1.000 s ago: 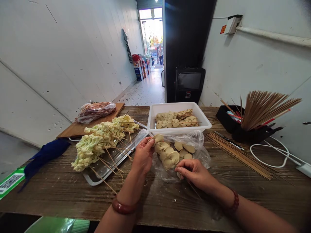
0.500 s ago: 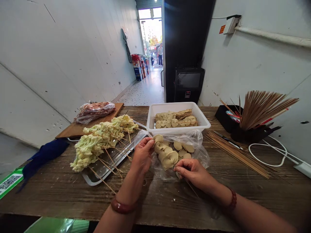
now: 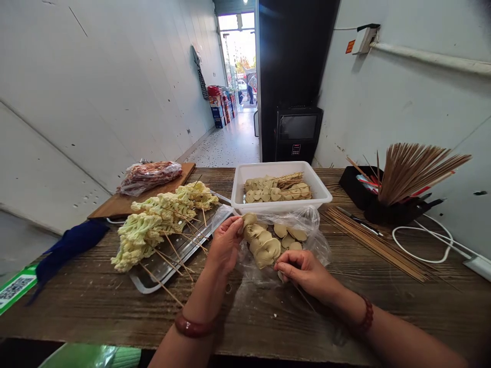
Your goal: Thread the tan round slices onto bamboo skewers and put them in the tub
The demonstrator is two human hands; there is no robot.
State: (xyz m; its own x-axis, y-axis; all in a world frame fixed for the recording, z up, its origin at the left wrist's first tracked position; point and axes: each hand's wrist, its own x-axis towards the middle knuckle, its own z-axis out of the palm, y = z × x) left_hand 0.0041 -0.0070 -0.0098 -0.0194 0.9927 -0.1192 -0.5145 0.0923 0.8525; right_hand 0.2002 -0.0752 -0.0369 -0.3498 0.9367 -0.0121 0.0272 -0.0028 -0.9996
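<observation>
Round, flat, beige-green slices [image 3: 266, 250] are threaded on a thin skewer [image 3: 305, 299] in front of me. My right hand [image 3: 301, 268] pinches that skewer just below the slices; its free end slants down toward the table edge. At the upper end of the row, my left hand [image 3: 227, 240] pinches the last slice between thumb and fingers. Beneath both hands a clear plastic bag [image 3: 318, 245] lies spread, with several loose slices [image 3: 289, 235] on it. Behind the bag, a white plastic tub [image 3: 282, 206] holds more skewers of slices [image 3: 264, 189].
To the left, skewered cauliflower [image 3: 153, 225] rests on a metal tray [image 3: 148, 286]. A bag of meat [image 3: 149, 176] sits on a wooden board [image 3: 111, 204]. On the right are loose bamboo skewers [image 3: 378, 245], a black holder full of skewers [image 3: 391, 209] and a white cable [image 3: 422, 261].
My left fingers and the slice they pinch have shifted very slightly. My right hand is practically still. Far off in the doorway, a person has bent forward.
</observation>
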